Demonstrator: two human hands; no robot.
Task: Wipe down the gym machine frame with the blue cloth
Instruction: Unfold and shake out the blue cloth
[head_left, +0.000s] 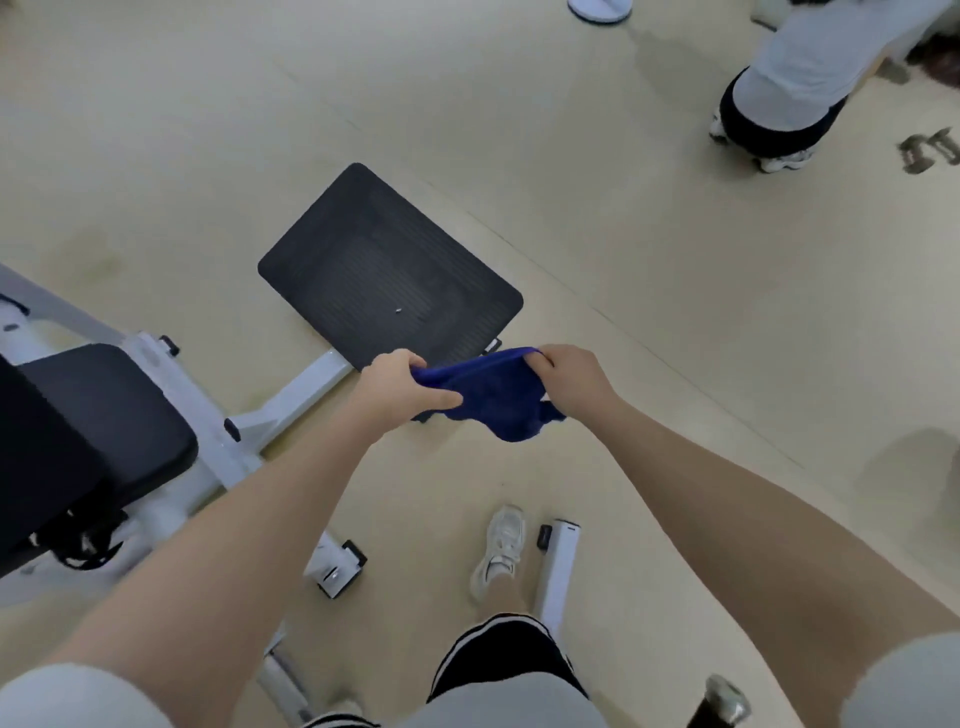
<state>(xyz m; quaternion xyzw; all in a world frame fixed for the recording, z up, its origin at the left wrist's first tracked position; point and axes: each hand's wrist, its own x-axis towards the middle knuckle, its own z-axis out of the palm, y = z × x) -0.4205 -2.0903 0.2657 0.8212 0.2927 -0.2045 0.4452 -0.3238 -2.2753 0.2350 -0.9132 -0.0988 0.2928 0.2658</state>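
Below, a pale beige floor (649, 322) is seen, marked with faint seams and some dull stains. A white gym machine frame (291, 400) is spread across the left and lower part of the view, with a black padded seat (104, 415) mounted at the left and a black ribbed footplate (389, 265) fixed at the end of a white bar. A second white bar (558, 566) is laid on the floor just beside a white sneaker (498, 551) worn by the person. At the upper right, another person (800, 78) in a white top and dark shorts is crouched, and a small dumbbell (930, 151) is left near them on the floor. The blue cloth (498, 400) is held up in the air in front of the footplate's near edge, apart from the frame. It is gripped at one end by the left hand (400, 389), fingers curled round it, and pinched at the other end by the right hand (571, 384), so that it is stretched between both.
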